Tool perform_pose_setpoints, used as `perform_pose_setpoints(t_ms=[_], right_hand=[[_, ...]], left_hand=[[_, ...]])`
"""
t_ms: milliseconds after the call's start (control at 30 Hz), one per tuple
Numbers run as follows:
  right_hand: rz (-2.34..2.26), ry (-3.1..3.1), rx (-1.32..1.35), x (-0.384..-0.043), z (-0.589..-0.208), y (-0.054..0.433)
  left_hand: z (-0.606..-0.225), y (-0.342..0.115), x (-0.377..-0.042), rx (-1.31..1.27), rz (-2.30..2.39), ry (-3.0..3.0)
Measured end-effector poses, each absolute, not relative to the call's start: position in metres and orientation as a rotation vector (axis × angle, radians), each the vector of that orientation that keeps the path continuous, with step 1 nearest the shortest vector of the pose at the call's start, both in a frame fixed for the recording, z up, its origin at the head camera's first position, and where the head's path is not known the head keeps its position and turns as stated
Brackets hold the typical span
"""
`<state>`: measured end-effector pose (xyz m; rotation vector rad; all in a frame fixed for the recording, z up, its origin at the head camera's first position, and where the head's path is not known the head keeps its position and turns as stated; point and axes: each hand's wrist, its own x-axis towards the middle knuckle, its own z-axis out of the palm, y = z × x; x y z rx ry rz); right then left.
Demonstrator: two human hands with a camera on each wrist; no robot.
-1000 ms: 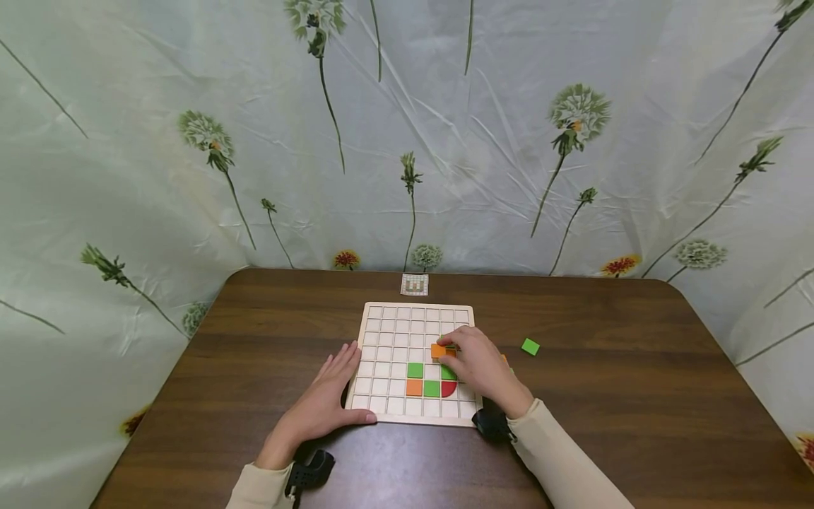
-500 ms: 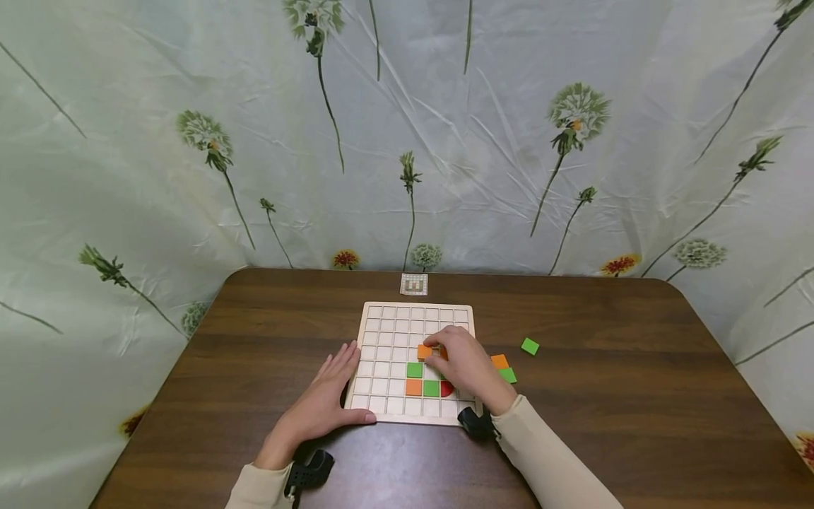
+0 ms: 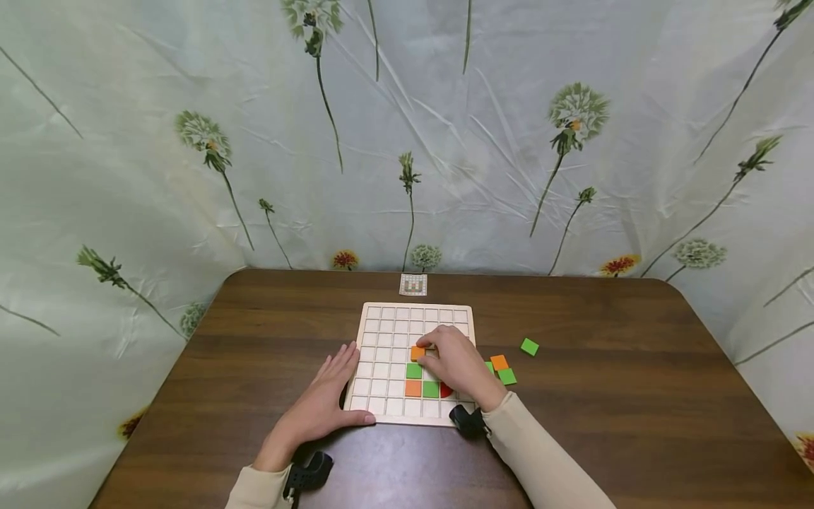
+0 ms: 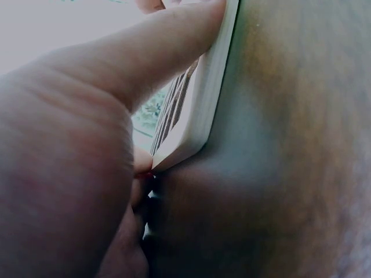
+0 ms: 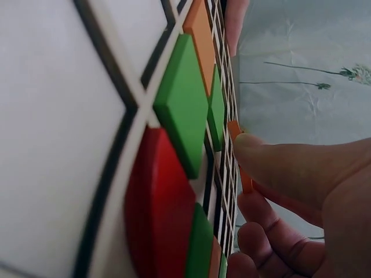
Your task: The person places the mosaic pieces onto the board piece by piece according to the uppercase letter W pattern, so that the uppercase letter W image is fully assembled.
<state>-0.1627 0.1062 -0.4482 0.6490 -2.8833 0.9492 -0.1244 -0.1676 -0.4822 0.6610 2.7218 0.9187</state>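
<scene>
A pale wooden grid board (image 3: 380,353) lies on the table. My left hand (image 3: 323,399) rests against its left edge, fingers straight, with the thumb (image 4: 179,43) along the front edge. Between thumb and fingertips, my right hand (image 3: 456,364) pinches an orange square tile (image 3: 417,353), low over the cell behind a green tile (image 3: 414,371); the right wrist view shows the pinched tile tilted on edge. In front of that green tile sit another orange tile (image 3: 413,388), a second green tile (image 3: 430,389) and a red rounded piece (image 3: 446,390). My right hand hides cells at the board's right.
Right of the board, an orange tile (image 3: 499,362) and a green tile (image 3: 506,376) lie loose, with another green one partly hidden by my wrist. Farther right is a lone green tile (image 3: 530,346). A small printed card (image 3: 413,285) lies behind the board.
My right hand has moved left across the board, carrying the orange tile toward the column of the left green tile. Loose tiles on the right have come into view. My left hand stays put.
</scene>
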Motion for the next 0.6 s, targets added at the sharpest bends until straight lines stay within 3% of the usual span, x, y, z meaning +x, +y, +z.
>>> perform_pose_setpoints(t_ms=[600], right_hand=[[0.936,-2.888,0.686,-0.1671,-0.4508,0.1013]], left_hand=[[-0.4811,-0.1677,-0.1239,0.647,0.913,2.72]])
